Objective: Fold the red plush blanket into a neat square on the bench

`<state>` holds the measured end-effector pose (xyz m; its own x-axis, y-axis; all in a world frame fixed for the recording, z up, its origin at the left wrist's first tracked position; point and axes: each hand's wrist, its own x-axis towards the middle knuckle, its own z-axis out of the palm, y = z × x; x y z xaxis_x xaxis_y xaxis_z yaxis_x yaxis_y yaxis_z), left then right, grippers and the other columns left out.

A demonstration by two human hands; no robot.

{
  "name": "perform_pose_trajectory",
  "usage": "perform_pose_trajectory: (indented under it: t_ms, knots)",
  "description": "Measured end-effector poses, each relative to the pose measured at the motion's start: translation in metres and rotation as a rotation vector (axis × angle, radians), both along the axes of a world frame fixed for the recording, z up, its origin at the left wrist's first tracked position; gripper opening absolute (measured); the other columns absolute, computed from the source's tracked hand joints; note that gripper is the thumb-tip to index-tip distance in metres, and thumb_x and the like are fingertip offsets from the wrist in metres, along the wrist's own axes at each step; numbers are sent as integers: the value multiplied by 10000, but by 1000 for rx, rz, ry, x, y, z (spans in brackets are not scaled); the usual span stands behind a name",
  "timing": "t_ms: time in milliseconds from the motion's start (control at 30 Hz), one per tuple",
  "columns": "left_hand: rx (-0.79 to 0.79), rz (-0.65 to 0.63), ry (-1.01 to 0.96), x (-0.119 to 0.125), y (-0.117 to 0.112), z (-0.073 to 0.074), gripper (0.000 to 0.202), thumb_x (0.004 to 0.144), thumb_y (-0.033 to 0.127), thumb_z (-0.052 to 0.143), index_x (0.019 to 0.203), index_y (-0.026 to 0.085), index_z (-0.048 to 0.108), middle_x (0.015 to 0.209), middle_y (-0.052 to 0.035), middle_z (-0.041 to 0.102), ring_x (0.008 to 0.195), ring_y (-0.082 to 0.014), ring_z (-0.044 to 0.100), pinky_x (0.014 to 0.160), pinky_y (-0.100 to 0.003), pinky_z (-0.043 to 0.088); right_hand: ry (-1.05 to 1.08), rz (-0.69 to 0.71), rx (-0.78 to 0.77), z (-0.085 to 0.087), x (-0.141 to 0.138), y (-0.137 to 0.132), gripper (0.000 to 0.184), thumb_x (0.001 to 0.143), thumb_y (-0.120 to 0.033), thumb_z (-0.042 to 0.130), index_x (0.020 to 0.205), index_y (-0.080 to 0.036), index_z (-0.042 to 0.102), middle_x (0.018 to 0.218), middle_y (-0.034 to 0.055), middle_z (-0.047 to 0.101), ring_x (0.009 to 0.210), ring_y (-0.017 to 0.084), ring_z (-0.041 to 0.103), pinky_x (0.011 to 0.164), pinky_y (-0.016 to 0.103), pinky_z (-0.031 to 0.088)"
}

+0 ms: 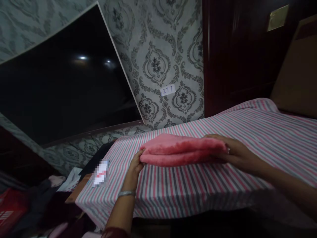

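Head view: left hand and right hand extend forward; fingers pinch opposite ends of pink cloth.

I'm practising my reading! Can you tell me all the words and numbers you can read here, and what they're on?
"277": handwritten on the white slip on the patterned wall.
Pale card on the striped cloth: pixelated, can't be read.
Red thing at the lower left: white marks, too blurred to read.
Big dark screen: a tiny pale mark on its bottom edge, too small to read.
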<state>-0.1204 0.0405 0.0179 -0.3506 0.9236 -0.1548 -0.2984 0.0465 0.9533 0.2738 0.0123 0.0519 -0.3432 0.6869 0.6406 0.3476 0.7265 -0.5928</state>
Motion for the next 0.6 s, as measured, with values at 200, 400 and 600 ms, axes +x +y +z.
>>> perform_pose_trajectory:
  t_ms: [200, 400, 600]
  knots:
    - [204, -49, -62, 31, -37, 73, 280, 591, 295, 823, 765, 171, 643, 565, 50, 574, 461, -83, 503, 380, -171, 384, 280, 9, -252, 51, 52, 22, 402, 733, -522, 788, 1038, -271, 709, 955, 51, 741, 920, 281, 710, 809, 402, 622]
    - [217, -81, -49, 46, -16, 110, 187, 636, 218, 763, 679, 154, 592, 488, 66, 506, 375, -55, 418, 328, -155, 271, 406, 78, -332, 57, 37, 78, 444, 643, -446, 819, 972, -179, 685, 897, 54, 730, 923, 262, 694, 871, 433, 580]
    - [511, 76, 26, 40, -22, 113, 345, 588, 265, 878, 865, 153, 704, 784, -18, 734, 727, -146, 681, 679, -234, 557, 331, -14, 40, 71, 34, 79, 380, 767, -433, 726, 1095, -245, 691, 1149, 45, 687, 1166, 277, 606, 1051, 457, 483]
